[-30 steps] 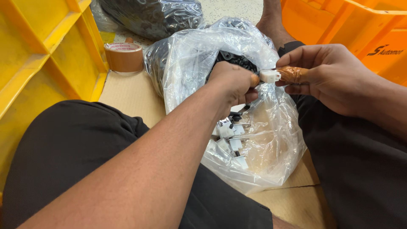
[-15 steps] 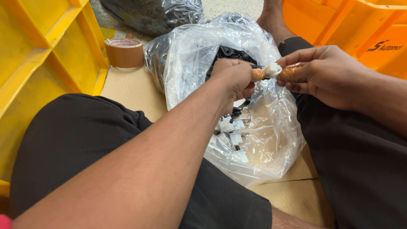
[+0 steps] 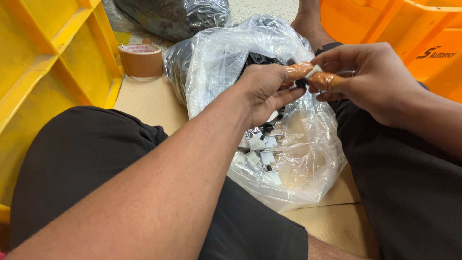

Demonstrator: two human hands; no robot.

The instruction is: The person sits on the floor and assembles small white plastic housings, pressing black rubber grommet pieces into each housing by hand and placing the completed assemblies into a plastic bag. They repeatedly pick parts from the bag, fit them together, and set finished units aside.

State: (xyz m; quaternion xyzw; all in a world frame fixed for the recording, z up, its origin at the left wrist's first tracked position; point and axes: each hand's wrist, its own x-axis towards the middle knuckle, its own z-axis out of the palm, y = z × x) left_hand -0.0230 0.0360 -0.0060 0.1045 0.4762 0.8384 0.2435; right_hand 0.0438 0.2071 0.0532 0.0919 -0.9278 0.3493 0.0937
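Observation:
My left hand (image 3: 267,89) and my right hand (image 3: 368,77) meet above a clear plastic bag (image 3: 308,163) lying between my legs. Both pinch a small white and black part (image 3: 310,76) between fingertips wrapped in brown tape. Inside the bag lie several small white parts with metal pins (image 3: 262,149), and black parts (image 3: 260,60) show further up in it. The bag's mouth is open toward my hands.
A yellow plastic crate (image 3: 53,62) stands at the left and orange crates (image 3: 409,29) at the upper right. A roll of brown tape (image 3: 141,60) sits on the cardboard sheet (image 3: 144,98). A dark filled plastic bag (image 3: 178,17) lies at the back. A bare foot (image 3: 308,21) shows behind.
My hands have come together: the right hand brought the small white part to the left fingertips, and both hands have shifted slightly up over the bag.

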